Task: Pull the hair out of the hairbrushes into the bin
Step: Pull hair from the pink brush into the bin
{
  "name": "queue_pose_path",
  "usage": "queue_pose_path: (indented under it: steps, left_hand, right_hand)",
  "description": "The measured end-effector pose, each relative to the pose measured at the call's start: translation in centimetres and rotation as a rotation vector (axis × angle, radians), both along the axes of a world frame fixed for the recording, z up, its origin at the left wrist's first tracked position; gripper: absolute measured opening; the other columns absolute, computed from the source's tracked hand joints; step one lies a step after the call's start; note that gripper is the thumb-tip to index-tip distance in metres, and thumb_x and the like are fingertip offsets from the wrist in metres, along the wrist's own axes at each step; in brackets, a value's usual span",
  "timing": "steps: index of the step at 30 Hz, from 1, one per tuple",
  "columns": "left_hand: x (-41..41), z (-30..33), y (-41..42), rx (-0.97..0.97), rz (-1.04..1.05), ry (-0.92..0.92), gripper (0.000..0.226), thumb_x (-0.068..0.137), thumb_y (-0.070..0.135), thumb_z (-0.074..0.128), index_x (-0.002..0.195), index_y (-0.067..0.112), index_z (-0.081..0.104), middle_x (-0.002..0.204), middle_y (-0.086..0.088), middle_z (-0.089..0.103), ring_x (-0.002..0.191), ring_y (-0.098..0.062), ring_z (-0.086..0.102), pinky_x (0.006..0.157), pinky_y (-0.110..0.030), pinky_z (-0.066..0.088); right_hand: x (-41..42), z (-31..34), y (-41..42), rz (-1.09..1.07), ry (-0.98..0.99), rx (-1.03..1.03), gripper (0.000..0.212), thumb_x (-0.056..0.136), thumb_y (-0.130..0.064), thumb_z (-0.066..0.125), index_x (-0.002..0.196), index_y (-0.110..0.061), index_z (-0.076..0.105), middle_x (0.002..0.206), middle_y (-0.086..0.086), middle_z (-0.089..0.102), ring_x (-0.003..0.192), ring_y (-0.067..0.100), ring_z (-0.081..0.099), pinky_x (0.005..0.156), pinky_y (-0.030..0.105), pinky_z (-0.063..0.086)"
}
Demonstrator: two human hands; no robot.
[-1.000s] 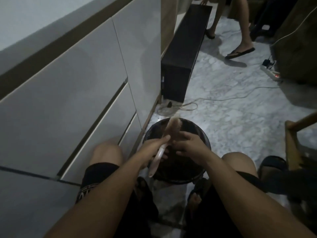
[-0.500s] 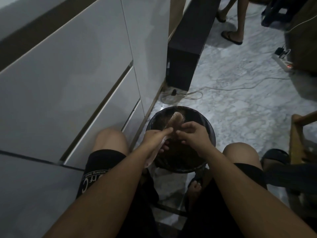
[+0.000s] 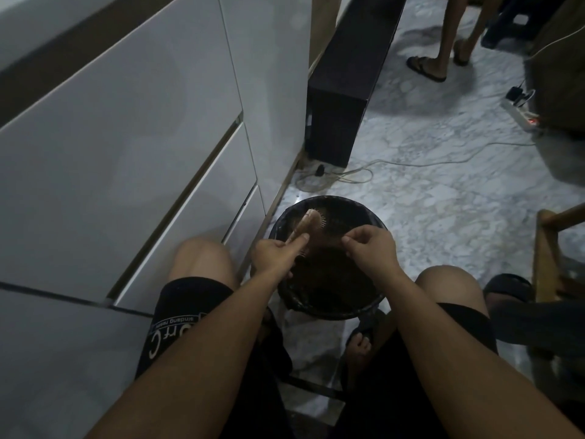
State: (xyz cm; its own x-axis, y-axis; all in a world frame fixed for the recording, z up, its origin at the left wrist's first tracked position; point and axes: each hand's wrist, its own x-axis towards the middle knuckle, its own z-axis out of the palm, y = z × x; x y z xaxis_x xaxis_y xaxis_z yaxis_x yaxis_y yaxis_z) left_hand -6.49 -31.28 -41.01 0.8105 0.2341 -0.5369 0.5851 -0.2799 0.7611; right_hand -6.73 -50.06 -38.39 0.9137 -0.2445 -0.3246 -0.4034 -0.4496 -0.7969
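From the head camera, looking down between two bare knees, a round black bin [image 3: 329,307] lined with a dark bag stands on the pale marble floor [image 3: 443,198], close against the base of the white cabinet [image 3: 126,147] on the left. The left hand [image 3: 278,253] hangs over the bin's near-left rim with its fingers curled round the handle of a light-coloured hairbrush [image 3: 308,221], thumb laid along the top; the brush head tilts up and away over the bin's opening, its bristles facing right toward the other hand. The right hand [image 3: 372,247] is over the middle of the bin, just beside the brush but apart from it, thumb and forefinger pressed together in a pinch with the other fingers curled loosely behind; whether a strand of hair sits in that pinch is too fine and dark to tell. Inside the bin the contents are a dim brownish mass. Farther off, a dark low cabinet [image 3: 342,90] stands along the wall, a pale cable [image 3: 411,163] trails across the floor to a power strip [image 3: 522,114], and another person's legs in sandals [image 3: 427,68] stand at the top.
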Motion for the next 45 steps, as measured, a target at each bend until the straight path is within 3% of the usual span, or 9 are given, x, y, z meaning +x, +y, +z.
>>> queue_pose_path:
  steps: [4, 7, 10, 15, 22, 30, 36, 41, 45]
  left_hand:
    - [0.1, 0.2, -0.2, -0.007, -0.076, 0.004, 0.047, 0.074, 0.056, 0.076, 0.071, 0.010, 0.073, 0.066, -0.007, 0.072, 0.048, -0.018, 0.063, 0.050, -0.026, 0.050]
    - [-0.2, 0.5, -0.5, -0.011, -0.130, 0.007, 0.044, 0.076, 0.055, 0.075, 0.072, 0.011, 0.071, 0.070, -0.007, 0.072, 0.052, -0.018, 0.064, 0.047, -0.025, 0.048]
    - [-0.3, 0.2, -0.4, 0.017, -0.166, -0.006, 0.045, 0.075, 0.057, 0.075, 0.070, 0.012, 0.070, 0.063, -0.003, 0.069, 0.050, -0.017, 0.064, 0.048, -0.025, 0.047]
    - [-0.1, -0.1, -0.1, 0.084, -0.140, -0.050, 0.048, 0.070, 0.062, 0.075, 0.060, 0.015, 0.071, 0.055, -0.001, 0.068, 0.056, -0.020, 0.069, 0.058, -0.035, 0.056]
    - [0.0, 0.2, 0.3, 0.205, -0.095, -0.077, 0.048, 0.076, 0.060, 0.072, 0.061, 0.014, 0.070, 0.059, -0.001, 0.065, 0.060, -0.016, 0.064, 0.052, -0.025, 0.041]
    - [-0.4, -0.4, -0.4, 0.095, -0.271, -0.124, 0.037, 0.084, 0.049, 0.068, 0.064, 0.017, 0.070, 0.066, -0.006, 0.069, 0.068, -0.025, 0.069, 0.070, -0.044, 0.057]
    - [-0.7, -0.5, -0.5, 0.119, -0.360, -0.131, 0.034, 0.086, 0.046, 0.068, 0.071, 0.016, 0.073, 0.068, -0.005, 0.070, 0.068, -0.020, 0.069, 0.066, -0.037, 0.056]
    - [0.1, -0.5, 0.5, 0.129, -0.241, -0.093, 0.041, 0.084, 0.050, 0.068, 0.061, 0.016, 0.069, 0.059, -0.002, 0.064, 0.062, -0.019, 0.065, 0.060, -0.033, 0.049]
    - [-0.2, -0.2, -0.1, 0.116, -0.249, -0.099, 0.042, 0.085, 0.048, 0.069, 0.056, 0.017, 0.065, 0.055, 0.000, 0.061, 0.057, -0.019, 0.063, 0.063, -0.037, 0.053]
  right_hand:
    - [0.1, 0.2, 0.1, -0.007, 0.059, 0.222, 0.011, 0.082, -0.016, 0.073, 0.089, -0.012, 0.066, 0.094, 0.005, 0.070, 0.089, 0.020, 0.066, 0.079, 0.037, 0.057]
    - [-0.2, 0.5, 0.5, 0.057, 0.132, 0.388, 0.022, 0.083, -0.010, 0.072, 0.099, -0.009, 0.056, 0.098, 0.009, 0.069, 0.087, 0.021, 0.070, 0.069, 0.033, 0.058]
    - [-0.7, 0.7, 1.0, 0.113, 0.142, 0.350, 0.025, 0.083, -0.007, 0.072, 0.097, -0.010, 0.052, 0.081, 0.007, 0.071, 0.064, 0.016, 0.068, 0.055, 0.026, 0.050]
    - [-0.6, 0.9, 0.5, 0.138, 0.138, 0.310, 0.010, 0.084, -0.005, 0.071, 0.091, -0.010, 0.067, 0.075, 0.005, 0.073, 0.057, 0.009, 0.065, 0.054, 0.019, 0.052]
    - [-0.4, 0.3, 0.1, 0.041, 0.111, 0.129, 0.005, 0.085, -0.009, 0.071, 0.085, -0.012, 0.074, 0.075, 0.002, 0.073, 0.062, 0.010, 0.067, 0.059, 0.020, 0.052]
    - [-0.5, 0.2, 0.4, 0.128, -0.047, 0.039, 0.020, 0.079, -0.026, 0.076, 0.093, -0.014, 0.068, 0.091, -0.003, 0.068, 0.086, 0.007, 0.062, 0.069, 0.016, 0.045]
    - [-0.2, -0.4, 0.4, 0.083, -0.051, -0.088, 0.013, 0.083, -0.021, 0.073, 0.095, -0.016, 0.075, 0.090, -0.004, 0.071, 0.084, 0.008, 0.063, 0.069, 0.012, 0.044]
    - [0.6, -0.2, -1.1, -0.259, -0.027, 0.045, 0.013, 0.082, -0.020, 0.072, 0.072, -0.028, 0.069, 0.084, -0.003, 0.072, 0.085, 0.017, 0.068, 0.085, 0.041, 0.058]
    - [0.5, -0.1, -1.3, -0.204, -0.009, 0.076, 0.011, 0.079, -0.021, 0.073, 0.076, -0.030, 0.069, 0.089, -0.005, 0.071, 0.091, 0.018, 0.067, 0.089, 0.045, 0.056]
